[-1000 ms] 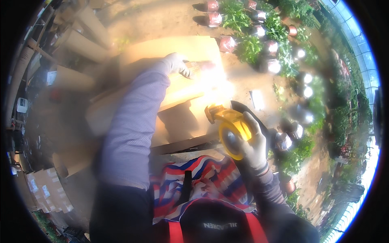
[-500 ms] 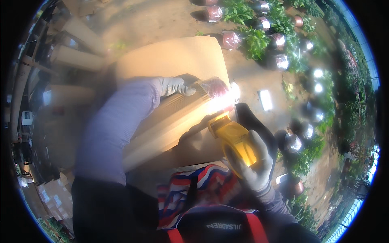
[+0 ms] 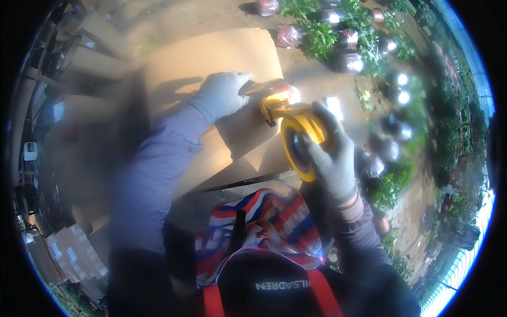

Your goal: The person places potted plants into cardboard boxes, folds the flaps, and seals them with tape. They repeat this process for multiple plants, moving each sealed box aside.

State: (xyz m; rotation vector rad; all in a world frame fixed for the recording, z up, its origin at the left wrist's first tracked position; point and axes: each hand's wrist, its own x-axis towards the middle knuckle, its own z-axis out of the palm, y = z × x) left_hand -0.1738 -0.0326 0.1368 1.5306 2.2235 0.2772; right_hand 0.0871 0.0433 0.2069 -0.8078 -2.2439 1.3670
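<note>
My right hand (image 3: 332, 158), in a pale grey glove, is wrapped round a yellow tape dispenser (image 3: 302, 138) with its roll facing left. From the dispenser's front a shiny strip of tape (image 3: 270, 87) runs left to my left hand (image 3: 219, 95), which is also gloved. That hand's fingers are closed at the strip's left end, though the fingertips are partly hidden. Beneath both hands lies a brown cardboard box (image 3: 211, 50), its flaps folded on the near side. My left forearm covers part of it.
Potted plants with shiny wrapped pots (image 3: 351, 62) stand on bare soil along the right. More cardboard boxes (image 3: 76, 253) are piled at the left. A striped red, white and blue cloth (image 3: 280, 222) lies between my arms. A small bright white panel (image 3: 333, 108) is beyond my right hand.
My left hand has lifted from the box's near corner and moved to the tape strip. The dispenser has moved farther away and turned so its roll shows. The box appears shifted slightly.
</note>
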